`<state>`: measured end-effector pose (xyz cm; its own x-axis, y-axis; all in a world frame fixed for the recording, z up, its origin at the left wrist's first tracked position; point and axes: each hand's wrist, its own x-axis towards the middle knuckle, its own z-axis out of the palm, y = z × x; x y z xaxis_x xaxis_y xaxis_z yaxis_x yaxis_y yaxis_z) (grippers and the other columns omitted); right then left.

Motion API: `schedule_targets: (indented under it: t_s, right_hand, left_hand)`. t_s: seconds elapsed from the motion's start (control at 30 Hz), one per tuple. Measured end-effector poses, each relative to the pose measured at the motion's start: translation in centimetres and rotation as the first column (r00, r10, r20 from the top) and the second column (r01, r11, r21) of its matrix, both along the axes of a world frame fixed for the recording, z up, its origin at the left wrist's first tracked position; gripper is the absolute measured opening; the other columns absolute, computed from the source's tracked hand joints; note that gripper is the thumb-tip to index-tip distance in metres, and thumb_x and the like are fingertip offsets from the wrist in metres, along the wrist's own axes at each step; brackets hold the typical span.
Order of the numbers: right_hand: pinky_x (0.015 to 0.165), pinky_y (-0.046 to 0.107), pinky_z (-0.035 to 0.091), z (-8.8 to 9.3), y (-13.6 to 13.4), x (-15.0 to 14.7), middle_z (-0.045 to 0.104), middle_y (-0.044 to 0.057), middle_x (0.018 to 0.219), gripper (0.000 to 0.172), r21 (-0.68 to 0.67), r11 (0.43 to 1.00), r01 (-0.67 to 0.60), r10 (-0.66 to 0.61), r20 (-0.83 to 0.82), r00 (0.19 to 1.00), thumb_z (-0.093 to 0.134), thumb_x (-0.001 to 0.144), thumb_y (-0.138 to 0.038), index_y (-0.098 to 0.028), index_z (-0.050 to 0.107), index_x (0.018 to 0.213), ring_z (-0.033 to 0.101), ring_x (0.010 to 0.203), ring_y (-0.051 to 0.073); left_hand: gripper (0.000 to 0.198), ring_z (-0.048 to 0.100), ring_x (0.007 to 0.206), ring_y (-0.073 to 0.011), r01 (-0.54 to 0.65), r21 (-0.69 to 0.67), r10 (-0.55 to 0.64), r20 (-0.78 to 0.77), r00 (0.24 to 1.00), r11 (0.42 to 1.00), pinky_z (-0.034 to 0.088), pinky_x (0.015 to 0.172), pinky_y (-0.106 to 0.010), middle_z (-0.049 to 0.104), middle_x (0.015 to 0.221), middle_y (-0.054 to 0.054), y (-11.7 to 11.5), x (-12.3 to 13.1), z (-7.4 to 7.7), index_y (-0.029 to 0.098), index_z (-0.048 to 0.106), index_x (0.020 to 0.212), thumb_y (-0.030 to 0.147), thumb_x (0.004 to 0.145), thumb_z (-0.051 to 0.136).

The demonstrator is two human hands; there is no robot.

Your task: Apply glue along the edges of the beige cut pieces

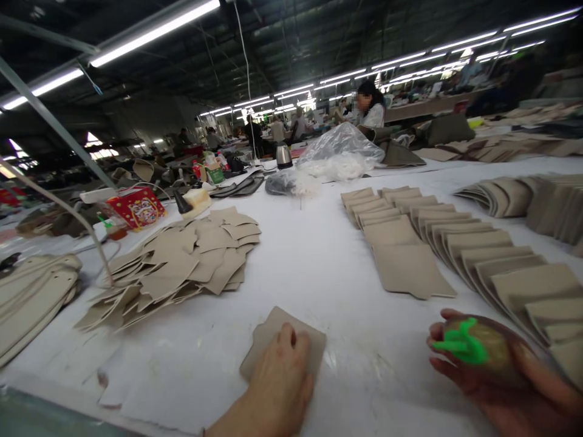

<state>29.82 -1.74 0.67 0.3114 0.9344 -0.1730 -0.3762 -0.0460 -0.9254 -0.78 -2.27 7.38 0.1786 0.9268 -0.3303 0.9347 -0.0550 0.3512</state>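
Near the table's front edge, my left hand has its fingers bent and closed against a flat beige leather-like piece lying on the table. Whether the fingertips grip its edge or only press on it is partly hidden. At the lower right, my right hand is wrapped round a glue bottle, rounded and yellowish-brown, with a bright green cap or nozzle pointing left. The bottle is held tilted above the table, beside the rows of pieces, and is slightly blurred.
A loose pile of beige pieces lies on the left. Overlapping rows fan out on the right. Farther back are a plastic bag, a metal kettle and a red box. A co-worker is beyond the table.
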Motion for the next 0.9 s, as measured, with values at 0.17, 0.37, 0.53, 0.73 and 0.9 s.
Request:
schedule_targets:
  t_s: [0.17,0.37,0.53,0.73,0.9]
  right_hand:
    - [0.065,0.047,0.061,0.1,-0.3,-0.9,0.064,0.016,0.118,0.043,-0.098,0.993,-0.070,0.055,-0.146,0.988,0.079,0.064,-0.045,-0.029,0.075,0.103,0.064,0.094,0.042]
    - [0.073,0.041,0.060,-0.5,-0.7,-1.6,0.071,0.011,0.105,0.055,-0.099,0.970,-0.221,0.216,-0.058,0.975,0.084,0.061,-0.044,-0.030,0.069,0.111,0.068,0.092,0.036]
    - [0.072,0.043,0.060,-0.3,-0.4,-1.9,0.073,0.009,0.104,0.053,-0.073,0.966,-0.249,0.251,0.018,0.968,0.083,0.061,-0.044,-0.031,0.067,0.110,0.069,0.092,0.036]
    - [0.072,0.040,0.061,-0.5,-0.1,-1.8,0.072,0.011,0.106,0.061,-0.048,0.976,-0.214,0.218,0.108,0.970,0.084,0.059,-0.045,-0.025,0.064,0.114,0.069,0.091,0.035]
    - [0.077,0.041,0.060,0.9,-0.2,-3.8,0.072,0.010,0.103,0.066,-0.001,0.982,-0.189,0.185,0.226,0.957,0.086,0.059,-0.042,-0.026,0.057,0.116,0.070,0.092,0.035]
  left_hand:
    - [0.041,0.050,0.112,-0.0325,0.031,-0.061,-0.034,-0.039,0.999,0.998,0.043,0.095,-0.043,0.049,0.124,-0.019,-0.7,0.3,0.6,0.012,0.056,0.119,0.012,0.078,0.055]
    - [0.044,0.051,0.108,-0.0344,-0.012,-0.036,0.008,-0.113,0.994,0.999,0.043,0.094,-0.047,0.052,0.120,-0.020,-0.5,1.4,0.4,0.009,0.058,0.114,0.006,0.071,0.055]
    - [0.041,0.054,0.105,-0.0399,-0.003,0.042,0.007,-0.113,0.994,0.999,0.047,0.088,-0.051,0.057,0.112,-0.028,0.4,2.1,0.5,0.000,0.061,0.111,0.000,0.071,0.054]
    - [0.039,0.062,0.096,-0.0340,0.088,0.067,-0.079,-0.131,0.988,0.994,0.049,0.084,-0.043,0.062,0.108,-0.023,2.2,-0.4,0.3,0.004,0.066,0.106,-0.001,0.076,0.042]
    - [0.045,0.063,0.082,-0.0272,0.158,0.204,-0.168,0.034,0.985,0.966,0.047,0.074,-0.035,0.064,0.090,-0.010,2.4,-2.9,-0.8,0.020,0.065,0.118,0.010,0.085,0.036]
